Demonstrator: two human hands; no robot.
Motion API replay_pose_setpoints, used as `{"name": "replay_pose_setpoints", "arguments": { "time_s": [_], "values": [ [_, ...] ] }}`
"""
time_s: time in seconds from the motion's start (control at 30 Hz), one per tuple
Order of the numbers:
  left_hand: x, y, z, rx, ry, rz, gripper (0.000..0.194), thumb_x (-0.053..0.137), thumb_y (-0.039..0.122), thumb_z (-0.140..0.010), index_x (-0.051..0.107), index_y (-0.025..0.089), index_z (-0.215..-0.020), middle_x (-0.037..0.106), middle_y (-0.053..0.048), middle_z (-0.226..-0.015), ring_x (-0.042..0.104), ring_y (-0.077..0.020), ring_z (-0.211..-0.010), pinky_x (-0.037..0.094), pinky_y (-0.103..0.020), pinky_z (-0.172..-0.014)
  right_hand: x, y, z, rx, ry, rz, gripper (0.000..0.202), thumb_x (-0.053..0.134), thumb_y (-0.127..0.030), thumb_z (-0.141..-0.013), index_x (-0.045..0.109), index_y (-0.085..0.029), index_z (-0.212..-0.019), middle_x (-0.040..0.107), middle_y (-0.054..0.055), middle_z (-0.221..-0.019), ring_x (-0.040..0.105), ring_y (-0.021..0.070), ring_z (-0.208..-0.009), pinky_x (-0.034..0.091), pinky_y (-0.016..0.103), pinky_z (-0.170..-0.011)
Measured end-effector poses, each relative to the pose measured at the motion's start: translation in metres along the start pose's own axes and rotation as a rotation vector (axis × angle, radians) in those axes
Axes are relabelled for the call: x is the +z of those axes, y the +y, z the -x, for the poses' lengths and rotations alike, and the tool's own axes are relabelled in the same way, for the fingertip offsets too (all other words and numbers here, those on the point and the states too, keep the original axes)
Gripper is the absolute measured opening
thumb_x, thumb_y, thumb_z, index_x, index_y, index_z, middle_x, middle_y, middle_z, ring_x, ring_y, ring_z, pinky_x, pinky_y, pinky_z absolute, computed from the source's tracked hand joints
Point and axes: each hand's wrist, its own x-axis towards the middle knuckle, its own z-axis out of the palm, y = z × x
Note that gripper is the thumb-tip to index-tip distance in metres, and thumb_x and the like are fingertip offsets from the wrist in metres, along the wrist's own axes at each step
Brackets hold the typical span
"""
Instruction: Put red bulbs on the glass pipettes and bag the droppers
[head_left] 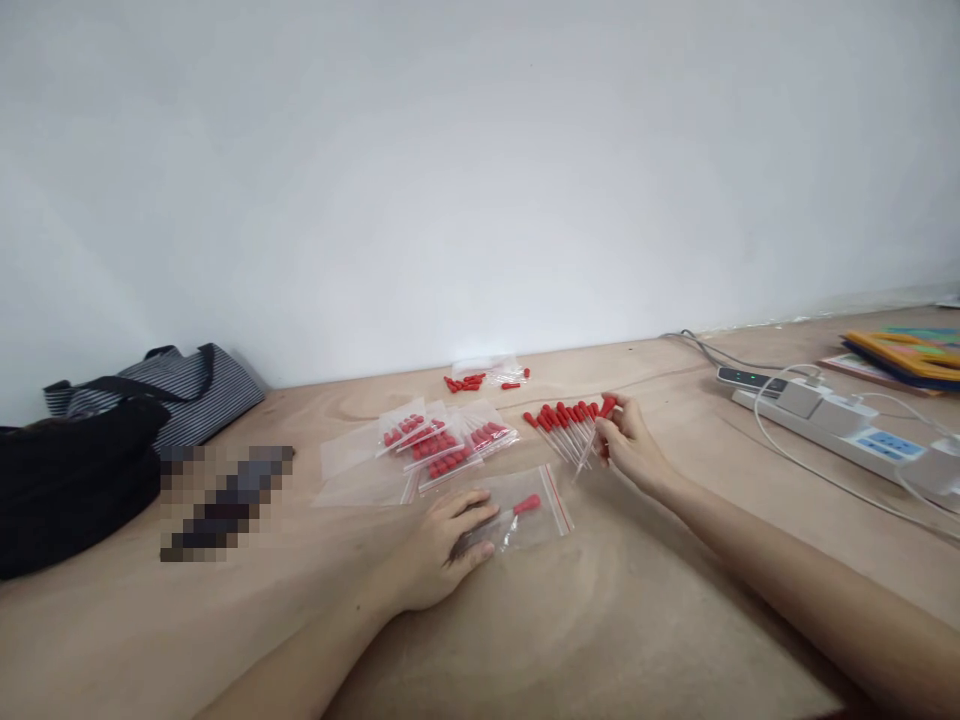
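My left hand (450,545) lies with fingers spread over one end of a clear zip bag (551,515), pressing it to the table. Inside that bag is a dropper with a red rubber bulb (527,504). My right hand (626,440) pinches another dropper (609,405) by its red bulb, the clear tube slanting down to the left. Just left of it, a row of several red-bulbed droppers (559,420) lies on the wood. Behind my left hand, a heap of several zip bags (442,450) holds more red bulbs.
Loose red bulbs (465,383) lie near the wall beside a clear bag (499,368). On the right are a power strip (832,415) with white cables and stacked colourful boards (911,355). A striped bag (184,390) and black cloth (75,480) sit left, near a blurred dark object (229,505).
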Motion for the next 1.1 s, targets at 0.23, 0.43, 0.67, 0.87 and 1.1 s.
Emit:
{"name": "replay_pose_setpoints", "arguments": {
  "time_s": [0.23,0.43,0.67,0.87,1.1],
  "values": [
    [0.001,0.000,0.000,-0.009,-0.001,0.011,0.036,0.048,0.030,-0.081,0.051,0.025,-0.117,0.045,-0.006,-0.129,0.041,-0.0234,-0.117,0.035,-0.044,-0.097,0.023,0.008,0.027,0.120,0.089,-0.251,0.036,0.046,-0.034,-0.074,0.024,-0.025,-0.101,0.040,-0.006,-0.073,0.047,0.0073,-0.048,0.046,0.023,-0.043],
    [0.003,-0.001,0.002,-0.020,0.017,0.050,0.040,0.049,0.030,-0.081,0.045,0.025,-0.121,0.045,-0.006,-0.129,0.040,-0.0226,-0.118,0.033,-0.043,-0.097,0.031,-0.004,0.044,0.216,-0.028,-0.282,0.037,0.051,-0.039,-0.072,0.028,-0.024,-0.097,0.043,-0.005,-0.072,0.051,0.0089,-0.050,0.049,0.024,-0.044],
    [0.001,0.001,0.001,-0.035,0.014,0.041,0.042,0.049,0.029,-0.081,0.044,0.024,-0.122,0.045,-0.006,-0.128,0.040,-0.0231,-0.117,0.034,-0.043,-0.097,0.024,-0.010,0.051,0.217,-0.398,-0.044,0.034,0.061,-0.044,-0.066,0.053,-0.016,-0.083,0.046,-0.005,-0.053,0.041,0.0057,-0.038,0.030,0.017,-0.032],
    [-0.001,0.004,0.001,-0.044,0.013,0.020,0.039,0.048,0.031,-0.081,0.047,0.024,-0.120,0.047,-0.006,-0.127,0.042,-0.0225,-0.116,0.036,-0.042,-0.097,0.019,-0.016,0.042,-0.164,-0.670,0.066,0.023,0.062,-0.038,-0.071,0.068,-0.020,-0.083,0.054,0.005,-0.090,0.054,0.0132,-0.077,0.045,0.025,-0.067],
    [0.001,0.002,0.001,-0.053,-0.004,0.028,0.039,0.047,0.030,-0.082,0.046,0.023,-0.120,0.045,-0.006,-0.128,0.040,-0.0231,-0.117,0.034,-0.042,-0.098,0.021,-0.023,0.037,-0.159,-0.864,-0.001,0.026,0.058,-0.040,-0.074,0.068,-0.019,-0.086,0.059,0.004,-0.083,0.055,0.0130,-0.074,0.044,0.025,-0.068]
  ]
}}
